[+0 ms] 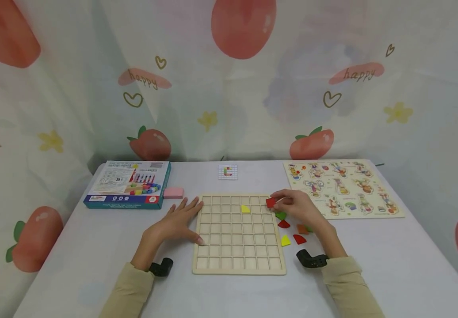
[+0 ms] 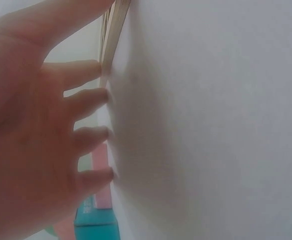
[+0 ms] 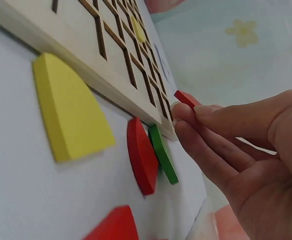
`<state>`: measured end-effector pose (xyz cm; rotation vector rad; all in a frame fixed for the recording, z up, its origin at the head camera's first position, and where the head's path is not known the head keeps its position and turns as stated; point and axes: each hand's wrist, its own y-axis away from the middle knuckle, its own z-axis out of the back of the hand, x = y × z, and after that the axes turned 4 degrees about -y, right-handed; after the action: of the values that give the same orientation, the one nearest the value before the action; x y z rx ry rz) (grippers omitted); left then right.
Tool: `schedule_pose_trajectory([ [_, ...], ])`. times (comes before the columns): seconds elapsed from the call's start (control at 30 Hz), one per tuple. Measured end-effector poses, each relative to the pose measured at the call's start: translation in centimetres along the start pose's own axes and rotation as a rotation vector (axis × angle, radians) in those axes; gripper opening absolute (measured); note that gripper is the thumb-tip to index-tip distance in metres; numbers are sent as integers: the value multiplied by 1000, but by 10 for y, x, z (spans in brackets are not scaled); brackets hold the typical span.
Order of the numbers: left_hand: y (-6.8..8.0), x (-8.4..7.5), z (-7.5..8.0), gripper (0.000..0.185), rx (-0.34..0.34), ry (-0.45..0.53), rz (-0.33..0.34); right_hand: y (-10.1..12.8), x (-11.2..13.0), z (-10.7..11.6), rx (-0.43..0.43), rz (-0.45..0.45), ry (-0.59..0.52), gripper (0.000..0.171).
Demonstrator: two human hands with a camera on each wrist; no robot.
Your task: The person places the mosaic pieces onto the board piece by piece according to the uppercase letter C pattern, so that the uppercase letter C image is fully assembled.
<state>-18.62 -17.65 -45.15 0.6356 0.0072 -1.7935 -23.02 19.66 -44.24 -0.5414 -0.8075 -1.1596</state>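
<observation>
Fingers (image 1: 277, 199) of the right hand (image 1: 298, 207) pinched a red tile (image 1: 270, 202) over the grid board's (image 1: 238, 265) far right corner in the head view. The left hand (image 1: 179, 218) lay flat, fingers spread, on the counter (image 1: 74, 256) against the board's left edge. One yellow tile (image 1: 245, 209) sat in a cell near the far edge; every other cell looked bare, so the filling seemed barely begun. Loose tiles waited just off the right edge: green (image 1: 280, 215), red (image 1: 284, 224), orange (image 1: 302, 229), yellow (image 1: 285, 240) and another red (image 1: 299, 239). A pattern card (image 1: 227, 172) lay at the far edge, a box (image 1: 127, 184) and pink block (image 1: 173, 192) at the far left, a picture puzzle (image 1: 342, 187) at the right.

From the left wrist, straight fingers (image 2: 88, 100) touched the counter beside the board's edge (image 2: 115, 30), holding nothing.

From the right wrist, thumb and fingertips (image 3: 185, 117) clamped the red tile (image 3: 187, 98) just beside the board's rim (image 3: 86, 75), not yet in a cell. Below lay the yellow (image 3: 71, 110), red (image 3: 142, 155) and green (image 3: 161, 155) tiles.
</observation>
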Motion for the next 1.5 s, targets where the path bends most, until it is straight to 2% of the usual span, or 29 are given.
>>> schedule_pose_trajectory([
  [0.13,1,-1,-1,113,4,-7,7,-3,5,-13,11,-9,-25,30],
  [0.33,1,-3,2,112,-11,-18,-3,-14,15,-26,15,57,-46,30],
  [0.57,0,-3,2,112,-11,-15,0,-25,31,-42,82,93,-55,30],
  [0.93,0,-5,1,113,-17,-13,3,-37,45,-59,150,94,50,24],
  [1.2,0,-6,3,112,-17,-14,0,-41,55,-61,171,145,119,24],
  [1.5,0,-4,1,113,-21,-11,-2,-44,60,-63,179,135,183,25],
])
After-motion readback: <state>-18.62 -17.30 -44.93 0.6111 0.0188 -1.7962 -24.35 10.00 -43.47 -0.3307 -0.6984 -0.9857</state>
